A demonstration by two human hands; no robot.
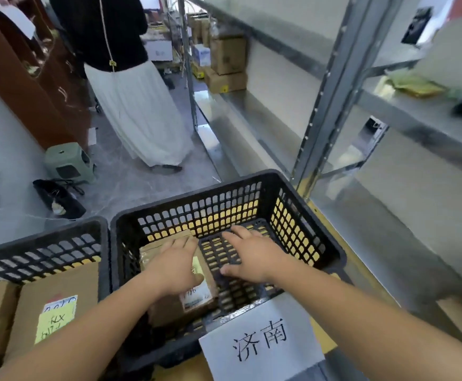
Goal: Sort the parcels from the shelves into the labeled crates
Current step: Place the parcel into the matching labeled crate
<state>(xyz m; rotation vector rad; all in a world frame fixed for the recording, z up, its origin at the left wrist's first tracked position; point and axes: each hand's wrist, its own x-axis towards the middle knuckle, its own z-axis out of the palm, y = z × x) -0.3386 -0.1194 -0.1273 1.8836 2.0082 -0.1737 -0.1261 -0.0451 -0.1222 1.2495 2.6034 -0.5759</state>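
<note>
A white sheet on the front wall of the black crate reads 济南, while handwriting on the parcels' labels beside it is too blurred to read.

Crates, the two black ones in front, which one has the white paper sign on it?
The right crate, the one both hands reach into. A white paper sign with two handwritten characters hangs on its near wall. The left crate shows no such sign.
</note>
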